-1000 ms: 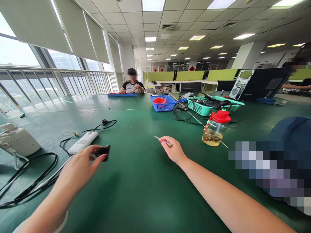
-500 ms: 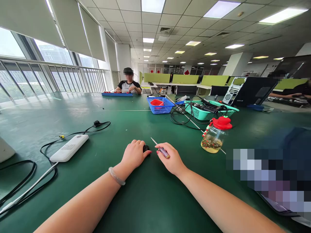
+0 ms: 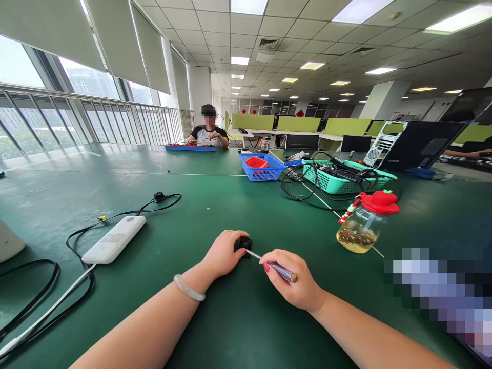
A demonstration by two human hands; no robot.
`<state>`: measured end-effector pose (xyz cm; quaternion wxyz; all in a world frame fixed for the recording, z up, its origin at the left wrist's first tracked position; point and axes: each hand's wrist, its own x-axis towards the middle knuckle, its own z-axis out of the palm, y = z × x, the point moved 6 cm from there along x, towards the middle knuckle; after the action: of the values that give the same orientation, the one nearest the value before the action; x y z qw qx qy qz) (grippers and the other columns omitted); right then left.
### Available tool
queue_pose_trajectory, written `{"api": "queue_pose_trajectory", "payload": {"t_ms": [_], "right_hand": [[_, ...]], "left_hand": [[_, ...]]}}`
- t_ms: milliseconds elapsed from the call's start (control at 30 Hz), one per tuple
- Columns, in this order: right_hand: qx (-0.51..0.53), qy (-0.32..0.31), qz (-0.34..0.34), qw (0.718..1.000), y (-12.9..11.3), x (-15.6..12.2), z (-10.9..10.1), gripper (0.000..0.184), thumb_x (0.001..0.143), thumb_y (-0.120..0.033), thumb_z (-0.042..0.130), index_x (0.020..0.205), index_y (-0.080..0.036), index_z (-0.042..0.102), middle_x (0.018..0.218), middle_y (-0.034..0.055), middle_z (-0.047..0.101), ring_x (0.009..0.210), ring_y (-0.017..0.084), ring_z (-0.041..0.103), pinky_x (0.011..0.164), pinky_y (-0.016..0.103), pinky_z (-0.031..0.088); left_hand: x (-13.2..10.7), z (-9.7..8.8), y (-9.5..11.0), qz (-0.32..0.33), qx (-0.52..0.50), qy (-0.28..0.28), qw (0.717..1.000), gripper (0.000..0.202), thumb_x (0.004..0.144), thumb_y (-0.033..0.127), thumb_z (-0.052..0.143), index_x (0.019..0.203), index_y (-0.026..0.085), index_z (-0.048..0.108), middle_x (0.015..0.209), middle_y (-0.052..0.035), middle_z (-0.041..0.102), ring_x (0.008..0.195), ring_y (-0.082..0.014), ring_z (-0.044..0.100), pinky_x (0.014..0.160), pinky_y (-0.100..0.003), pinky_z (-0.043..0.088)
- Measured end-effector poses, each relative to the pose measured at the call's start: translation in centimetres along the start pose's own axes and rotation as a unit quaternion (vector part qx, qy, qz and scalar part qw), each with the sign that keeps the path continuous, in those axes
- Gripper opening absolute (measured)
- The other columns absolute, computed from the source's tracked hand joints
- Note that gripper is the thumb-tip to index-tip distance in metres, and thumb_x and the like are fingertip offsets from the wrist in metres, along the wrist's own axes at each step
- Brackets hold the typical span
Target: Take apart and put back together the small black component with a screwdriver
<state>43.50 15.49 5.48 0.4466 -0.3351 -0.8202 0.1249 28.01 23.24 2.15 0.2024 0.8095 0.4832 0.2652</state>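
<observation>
We see a wide green matte table [image 3: 115, 318]. On it, L to R: a white power bank [image 3: 114, 245] w/ black cables, a glass jar [image 3: 363, 225] w/ red lid. Near centre, our left hand [image 3: 224, 253] closes on a small black part [image 3: 245, 242], pinning it to the table. Our right hand [image 3: 294, 279] pinches a thin screwdriver [image 3: 269, 263], metal shaft, purple handle. Its long axis slants up-left; the tip touches the part, which lies just left of the right-hand grip. Both hands sit close together. Far back, 1 other person [image 3: 208, 134] sits.
</observation>
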Motion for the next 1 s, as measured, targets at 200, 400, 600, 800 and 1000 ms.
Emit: {"api": "queue_pose_trajectory", "payload": {"t_ms": [200, 400, 600, 800, 1000], "right_hand": [[-0.024, -0.009, -0.012, 1.000, -0.2, 0.0, 0.2, 0.012, 0.088, -0.017, 0.050, 0.089, -0.025, 0.059, 0.071, -0.0016, 0.065, 0.062, 0.013, 0.059, 0.062, 0.025, 0.046], [-0.020, -0.013, 0.001, 1.000, 0.0, 0.0, 0.2, 0.012, 0.088, -0.018, 0.051, 0.087, -0.025, 0.061, 0.071, -0.0017, 0.066, 0.062, 0.013, 0.060, 0.063, 0.025, 0.047], [-0.009, -0.028, 0.029, 0.999, 0.5, 0.1, 0.5, 0.013, 0.088, -0.022, 0.050, 0.085, -0.025, 0.062, 0.074, -0.0003, 0.068, 0.064, 0.015, 0.062, 0.064, 0.026, 0.049], [-0.026, -0.006, 0.058, 0.998, 0.9, 0.0, 0.3, 0.015, 0.089, -0.024, 0.049, 0.083, -0.025, 0.063, 0.073, 0.0009, 0.068, 0.064, 0.016, 0.062, 0.063, 0.027, 0.049], [-0.039, 0.063, 0.088, 0.993, 1.6, 0.0, -0.7, 0.016, 0.090, -0.023, 0.048, 0.083, -0.024, 0.062, 0.077, 0.0014, 0.068, 0.066, 0.016, 0.063, 0.062, 0.026, 0.049]], "left_hand": [[-0.1, -0.1, 0.1, -0.005, 0.006, 0.010, 1.000, 0.030, 0.074, 0.030, 0.068, 0.104, 0.023, 0.063, 0.104, -0.0041, 0.068, 0.104, -0.0250, 0.058, 0.094, -0.041, 0.048], [-0.2, 0.2, -0.2, -0.001, 0.011, -0.003, 1.000, 0.047, 0.074, 0.035, 0.069, 0.120, 0.027, 0.060, 0.113, -0.0060, 0.063, 0.112, -0.0263, 0.054, 0.100, -0.043, 0.045], [-0.3, 0.2, 0.2, 0.028, 0.004, -0.008, 1.000, 0.044, 0.073, 0.030, 0.069, 0.116, 0.025, 0.062, 0.121, -0.0048, 0.065, 0.118, -0.0263, 0.051, 0.105, -0.044, 0.041], [-0.2, 0.1, 0.2, 0.032, 0.004, 0.003, 0.999, 0.042, 0.074, 0.031, 0.067, 0.115, 0.024, 0.062, 0.119, -0.0044, 0.067, 0.119, -0.0272, 0.051, 0.106, -0.045, 0.040], [-0.1, -0.4, -0.6, -0.030, 0.012, 0.032, 0.999, 0.028, 0.074, 0.030, 0.063, 0.101, 0.022, 0.064, 0.108, -0.0060, 0.068, 0.116, -0.0281, 0.052, 0.103, -0.046, 0.043]]}}
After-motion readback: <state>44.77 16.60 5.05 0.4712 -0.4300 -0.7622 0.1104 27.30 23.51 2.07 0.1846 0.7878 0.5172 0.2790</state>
